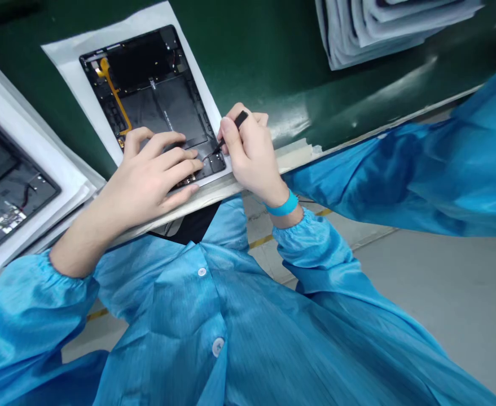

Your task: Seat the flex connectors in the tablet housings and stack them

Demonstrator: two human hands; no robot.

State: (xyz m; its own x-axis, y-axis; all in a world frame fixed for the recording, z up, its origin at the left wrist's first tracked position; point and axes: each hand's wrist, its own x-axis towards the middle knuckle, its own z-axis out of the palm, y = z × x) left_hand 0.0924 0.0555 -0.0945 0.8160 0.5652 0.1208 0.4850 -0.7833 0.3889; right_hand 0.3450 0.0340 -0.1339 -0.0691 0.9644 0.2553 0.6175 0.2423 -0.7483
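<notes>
An opened tablet lies face down on a white foam sheet, showing a black inner frame and a dark battery panel. An orange flex cable runs along its far left side. My left hand rests with spread fingers on the tablet's near part, holding nothing. Close beside it, my right hand is shut on a slim black pointed tool. The tool's thin tip reaches the tablet's near right corner. My fingers hide part of that corner.
A second opened tablet lies on white sheets at the left. A stack of white foam sheets sits at the top right on the green bench mat. A co-worker's blue sleeve extends in from the right, above a grey floor.
</notes>
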